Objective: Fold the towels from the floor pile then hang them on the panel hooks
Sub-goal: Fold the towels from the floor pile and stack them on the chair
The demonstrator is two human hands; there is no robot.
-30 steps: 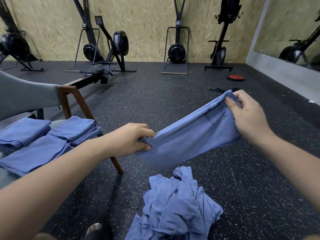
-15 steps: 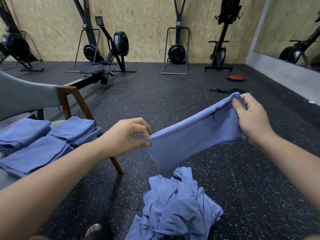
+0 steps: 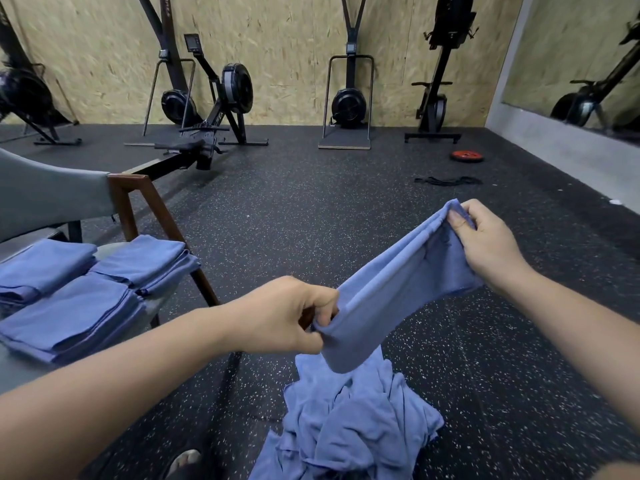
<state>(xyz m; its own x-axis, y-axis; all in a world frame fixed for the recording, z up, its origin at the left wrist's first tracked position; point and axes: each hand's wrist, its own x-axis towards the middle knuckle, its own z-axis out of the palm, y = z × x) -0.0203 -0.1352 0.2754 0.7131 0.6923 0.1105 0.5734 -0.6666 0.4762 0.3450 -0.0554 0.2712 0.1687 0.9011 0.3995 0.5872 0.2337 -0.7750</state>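
Observation:
I hold a folded blue towel [image 3: 391, 292] stretched between both hands above the floor. My left hand [image 3: 284, 315] pinches its near lower end, and my right hand [image 3: 485, 240] grips its far upper end. Directly below lies a crumpled pile of blue towels [image 3: 353, 420] on the black speckled floor. Three stacks of folded blue towels [image 3: 79, 296] rest on the grey seat of a chair [image 3: 138, 202] at the left. No panel hooks are in view.
Rowing and ski machines [image 3: 214, 98] stand along the wooden back wall. A red weight plate [image 3: 467, 156] and a black band [image 3: 446, 181] lie on the floor at the far right. A foot [image 3: 187, 460] shows at the bottom edge. A mirror wall runs along the right.
My left hand has dropped lower and nearer, rolling its end of the towel under. The right hand has shifted slightly right and regripped the far end. The towel hangs closer to the pile.

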